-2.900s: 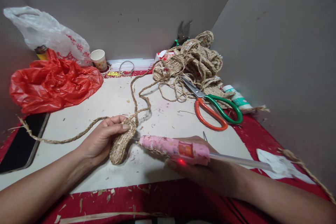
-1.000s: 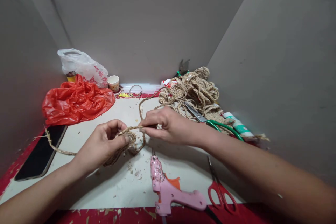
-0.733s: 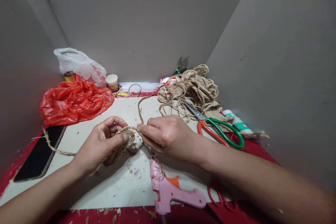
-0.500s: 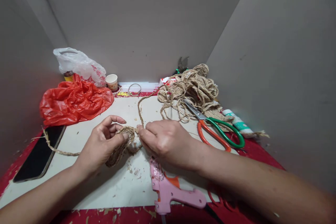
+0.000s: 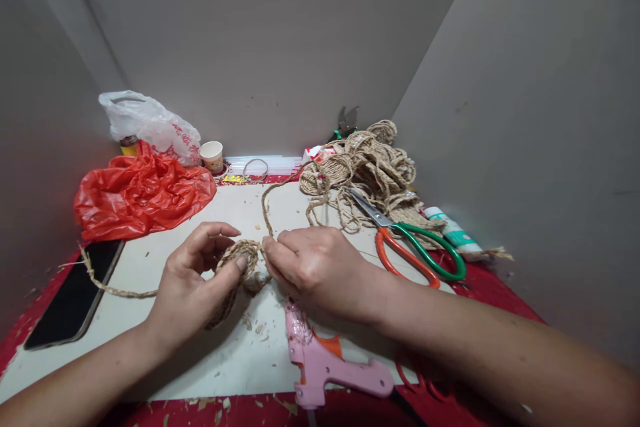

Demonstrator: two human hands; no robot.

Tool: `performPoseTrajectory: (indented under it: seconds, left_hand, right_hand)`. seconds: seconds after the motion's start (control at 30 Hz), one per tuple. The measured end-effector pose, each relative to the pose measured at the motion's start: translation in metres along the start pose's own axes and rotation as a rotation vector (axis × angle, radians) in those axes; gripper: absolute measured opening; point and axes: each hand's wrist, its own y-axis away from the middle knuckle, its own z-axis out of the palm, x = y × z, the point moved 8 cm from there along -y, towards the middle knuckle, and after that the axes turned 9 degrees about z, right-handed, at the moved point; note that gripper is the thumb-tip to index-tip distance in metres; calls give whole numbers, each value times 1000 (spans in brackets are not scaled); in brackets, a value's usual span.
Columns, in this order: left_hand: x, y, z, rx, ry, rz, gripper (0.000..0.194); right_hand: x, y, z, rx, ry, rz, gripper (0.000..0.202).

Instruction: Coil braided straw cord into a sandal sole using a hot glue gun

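My left hand [image 5: 193,280] is closed around a coiled piece of braided straw rope [image 5: 231,280], its thumb pressed on the near face. A loose tail of the rope runs left from that hand over a dark phone [image 5: 75,300]. My right hand [image 5: 313,267] pinches the rope strand just right of the coil; its fingertips are partly hidden. From there the strand climbs to a heap of rope [image 5: 375,160] at the back right. Below my right hand lies a pink glue gun [image 5: 333,370]. Scissors [image 5: 400,233] with one orange and one green handle rest beyond my right forearm.
A crumpled red plastic bag [image 5: 145,193] and a white bag [image 5: 150,123] sit at back left, beside a paper cup [image 5: 212,157]. Clear glue sticks [image 5: 283,165] lie along the wall. Pliers [image 5: 347,123] stand behind the rope heap. Straw scraps litter the white board [image 5: 185,373].
My left hand has shifted slightly and its thumb has rolled over the coil, turning it a little. My right hand stays almost where it was.
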Motion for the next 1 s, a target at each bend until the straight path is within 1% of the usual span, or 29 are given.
performPoseTrajectory:
  seconds: [0.1,0.23,0.3,0.37,0.43,0.57,0.67,0.8,0.9,1.0]
  left_hand:
    - [5,1,-3,31,-77,61,20]
    - [7,2,-4,45,-158,139,16]
    - [7,3,-5,62,-169,170,16]
    - [6,2,-5,79,-150,173,15]
    - [4,1,-6,93,-115,141,15]
    - [1,-2,-8,140,-10,56,15]
    - [-2,-5,-9,162,93,1,15]
    - [-9,-5,-10,174,180,-83,18]
    - [-14,-4,-11,179,199,-120,20]
    - [-16,-3,-11,186,201,-130,21]
  right_hand:
    - [0,0,0,8,0,3,20]
    - [0,0,1,15,3,15,20]
    - [-1,1,1,24,2,23,20]
    - [-1,0,0,33,-8,35,22]
    - [-3,0,0,41,-30,36,23]
    - [-7,2,1,56,-71,29,18]
    - [-6,4,6,13,-147,64,28]
    - [-1,4,9,-32,-292,154,31]
    - [5,4,11,-66,-340,252,24]
    - [6,3,14,-96,-345,293,21]
